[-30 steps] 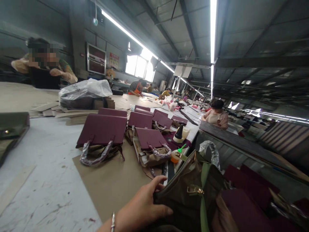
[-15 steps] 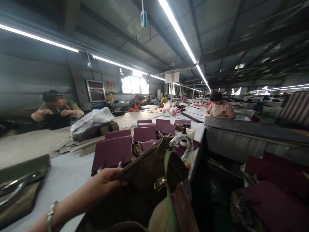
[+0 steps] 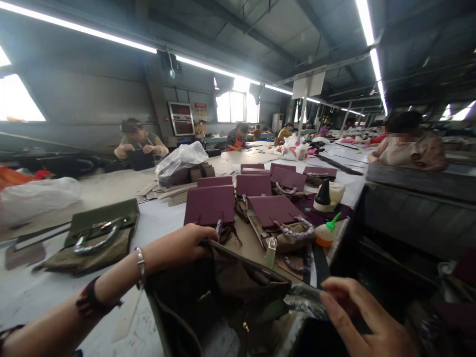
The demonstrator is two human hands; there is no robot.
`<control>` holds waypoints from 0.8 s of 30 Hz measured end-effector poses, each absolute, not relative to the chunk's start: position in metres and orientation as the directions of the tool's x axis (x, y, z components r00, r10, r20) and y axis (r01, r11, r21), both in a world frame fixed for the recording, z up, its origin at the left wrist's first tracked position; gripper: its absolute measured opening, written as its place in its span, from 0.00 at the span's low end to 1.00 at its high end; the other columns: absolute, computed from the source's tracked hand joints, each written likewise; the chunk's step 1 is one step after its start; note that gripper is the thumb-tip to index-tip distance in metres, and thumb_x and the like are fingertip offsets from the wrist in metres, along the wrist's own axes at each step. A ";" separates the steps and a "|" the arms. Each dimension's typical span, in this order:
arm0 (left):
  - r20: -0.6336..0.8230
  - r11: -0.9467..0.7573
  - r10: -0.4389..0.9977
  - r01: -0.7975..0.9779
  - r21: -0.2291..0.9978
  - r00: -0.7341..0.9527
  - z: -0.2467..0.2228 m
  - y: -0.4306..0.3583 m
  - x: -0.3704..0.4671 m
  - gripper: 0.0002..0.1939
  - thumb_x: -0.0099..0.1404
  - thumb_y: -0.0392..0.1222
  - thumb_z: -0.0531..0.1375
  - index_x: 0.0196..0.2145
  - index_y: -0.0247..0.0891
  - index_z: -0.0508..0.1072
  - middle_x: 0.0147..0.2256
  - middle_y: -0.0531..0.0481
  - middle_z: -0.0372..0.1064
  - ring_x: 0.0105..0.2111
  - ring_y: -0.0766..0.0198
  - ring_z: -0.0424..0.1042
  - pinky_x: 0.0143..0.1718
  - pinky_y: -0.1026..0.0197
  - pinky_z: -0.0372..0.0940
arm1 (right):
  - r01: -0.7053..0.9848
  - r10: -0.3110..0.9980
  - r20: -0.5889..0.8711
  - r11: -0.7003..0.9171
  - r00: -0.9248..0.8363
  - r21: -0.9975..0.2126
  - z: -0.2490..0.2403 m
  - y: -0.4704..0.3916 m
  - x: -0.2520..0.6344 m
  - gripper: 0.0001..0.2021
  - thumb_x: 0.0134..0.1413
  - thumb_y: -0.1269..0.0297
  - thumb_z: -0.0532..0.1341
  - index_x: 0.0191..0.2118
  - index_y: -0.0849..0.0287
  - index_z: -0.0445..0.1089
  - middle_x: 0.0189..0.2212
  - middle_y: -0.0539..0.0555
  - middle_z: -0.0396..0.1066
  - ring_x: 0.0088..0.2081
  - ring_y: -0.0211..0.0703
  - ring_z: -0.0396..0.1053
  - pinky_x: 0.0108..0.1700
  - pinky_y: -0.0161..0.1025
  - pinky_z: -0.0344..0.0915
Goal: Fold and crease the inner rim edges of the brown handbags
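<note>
A dark olive handbag [image 3: 245,277] is held low in front of me with its mouth open and the dark lining showing. My left hand [image 3: 195,243] grips its upper edge on the left, fingers partly hidden behind the rim. At the bag's right side, my right hand [image 3: 366,315] has thumb and fingertips closed at the end of a handle in clear plastic wrap [image 3: 307,300]. A green strap with a gold metal buckle [image 3: 271,250] sticks up past the far rim. Beyond it lies a purple-flapped handbag [image 3: 278,209] with a wrapped handle.
Several more purple-flapped bags [image 3: 210,204] stand on the white table. A green handbag [image 3: 100,230] lies at left. Toward the right edge are a bottle with a green nozzle [image 3: 327,229] and a black-coned container [image 3: 323,196]. Co-workers sit at left [image 3: 141,144] and right [image 3: 409,141].
My view has swung right to left, bringing the green handbag further in. The olive bag has tipped lower, and my right hand has come from inside or behind it to its right side handle.
</note>
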State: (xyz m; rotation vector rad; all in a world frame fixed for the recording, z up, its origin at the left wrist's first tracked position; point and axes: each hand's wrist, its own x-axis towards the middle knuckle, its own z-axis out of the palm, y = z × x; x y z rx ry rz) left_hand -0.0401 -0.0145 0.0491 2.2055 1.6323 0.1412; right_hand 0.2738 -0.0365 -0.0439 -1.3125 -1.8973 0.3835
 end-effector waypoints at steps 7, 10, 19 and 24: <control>0.154 -0.366 0.921 0.930 0.032 0.357 0.043 -0.030 -0.032 0.30 0.53 0.28 0.53 0.54 0.43 0.54 0.51 0.48 0.60 0.48 0.58 0.62 0.49 0.58 0.57 | 0.600 0.782 0.404 0.624 -0.475 -0.501 -0.016 -0.017 0.225 0.19 0.52 0.55 0.54 0.49 0.54 0.62 0.45 0.54 0.67 0.46 0.47 0.65 0.44 0.41 0.65; 0.282 -0.428 0.845 0.891 -0.150 0.453 0.041 -0.046 -0.027 0.25 0.56 0.27 0.53 0.51 0.41 0.57 0.49 0.46 0.59 0.49 0.57 0.59 0.50 0.55 0.57 | 0.529 0.762 0.343 0.635 -0.549 -0.564 -0.015 -0.009 0.214 0.13 0.56 0.59 0.50 0.44 0.54 0.65 0.42 0.53 0.69 0.44 0.43 0.66 0.44 0.38 0.65; 0.124 -0.566 0.794 0.799 -0.203 0.595 0.048 -0.067 -0.012 0.14 0.63 0.35 0.50 0.47 0.38 0.62 0.36 0.48 0.68 0.34 0.60 0.66 0.36 0.58 0.65 | 0.468 0.734 0.381 0.662 -0.562 -0.585 -0.027 0.003 0.213 0.12 0.58 0.61 0.47 0.41 0.54 0.65 0.39 0.53 0.69 0.43 0.43 0.66 0.45 0.39 0.63; -0.062 -0.451 0.892 0.878 -0.161 0.447 0.045 -0.058 0.001 0.05 0.59 0.32 0.55 0.34 0.38 0.67 0.29 0.51 0.69 0.29 0.60 0.66 0.32 0.58 0.64 | 0.433 0.713 0.293 0.646 -0.637 -0.628 -0.018 0.007 0.215 0.12 0.56 0.59 0.51 0.44 0.56 0.65 0.42 0.54 0.68 0.43 0.43 0.66 0.45 0.38 0.62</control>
